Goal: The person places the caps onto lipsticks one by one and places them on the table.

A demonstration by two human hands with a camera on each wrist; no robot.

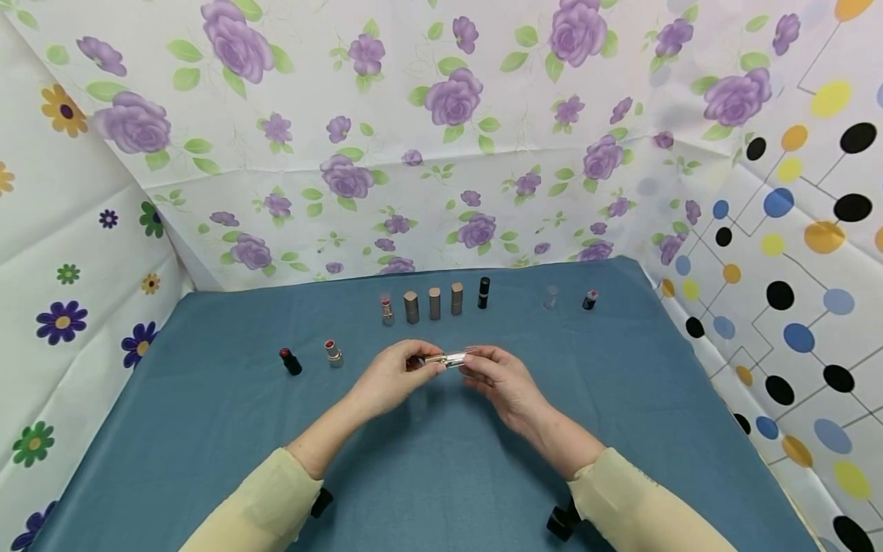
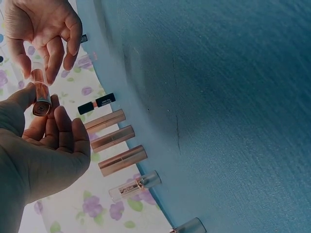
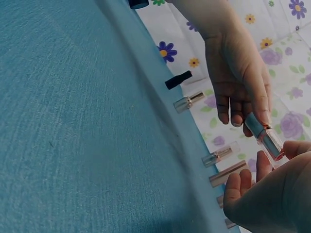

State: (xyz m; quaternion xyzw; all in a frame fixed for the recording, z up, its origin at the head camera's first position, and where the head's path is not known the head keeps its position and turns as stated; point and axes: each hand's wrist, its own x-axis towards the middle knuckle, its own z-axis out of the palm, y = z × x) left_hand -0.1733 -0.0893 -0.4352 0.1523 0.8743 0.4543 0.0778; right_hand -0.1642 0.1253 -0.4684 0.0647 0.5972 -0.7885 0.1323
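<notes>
Over the middle of the blue-covered table, both hands hold one lipstick (image 1: 444,359) lying sideways in the air. My left hand (image 1: 396,376) pinches its base between thumb and fingers. On the other end, my right hand (image 1: 507,387) pinches the clear cap (image 2: 38,74) with its fingertips. The cap sits in line with the tube; whether it is fully seated I cannot tell. In the right wrist view the lipstick (image 3: 266,137) shows a shiny middle, with the left hand (image 3: 240,68) above and the right hand (image 3: 277,184) below.
Behind the hands stands a row: a clear-cased lipstick (image 1: 387,311), several brown tubes (image 1: 434,304) and a black tube (image 1: 484,293). Uncapped lipsticks stand at left, one black (image 1: 290,361), one clear-based (image 1: 334,353). A clear cap (image 1: 550,297) and black-based lipstick (image 1: 589,300) are at right.
</notes>
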